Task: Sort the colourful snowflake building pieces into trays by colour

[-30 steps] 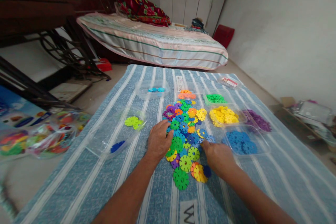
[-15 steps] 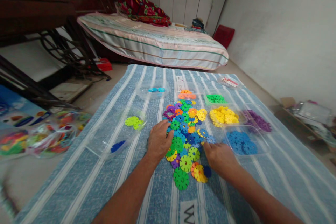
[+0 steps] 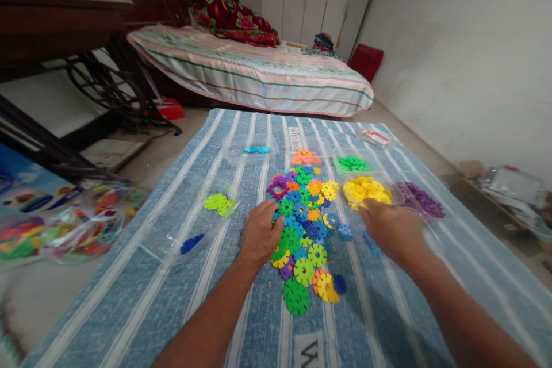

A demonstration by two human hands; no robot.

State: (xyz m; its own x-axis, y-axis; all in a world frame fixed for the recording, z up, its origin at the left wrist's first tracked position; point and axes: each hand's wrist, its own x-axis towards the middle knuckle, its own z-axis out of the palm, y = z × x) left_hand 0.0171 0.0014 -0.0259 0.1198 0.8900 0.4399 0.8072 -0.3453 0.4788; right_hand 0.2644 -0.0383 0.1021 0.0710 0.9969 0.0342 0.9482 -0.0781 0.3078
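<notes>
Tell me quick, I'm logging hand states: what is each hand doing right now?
Left hand: palm down, resting on the mixed disc pile.
Right hand: above the blue disc tray; grip cannot be told.

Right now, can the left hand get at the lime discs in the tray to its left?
Probably yes. The left hand rests at the pile's left edge; the lime discs lie in an open clear tray just beyond it, with only bare cloth between.

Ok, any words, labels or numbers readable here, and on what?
"W": large dark letter on a white patch of the mat, cut off at the bottom edge.
White label at the mat's far end: dark print, too blurred to read.
Red-and-white tag on a far-right lid: too small to read.
</notes>
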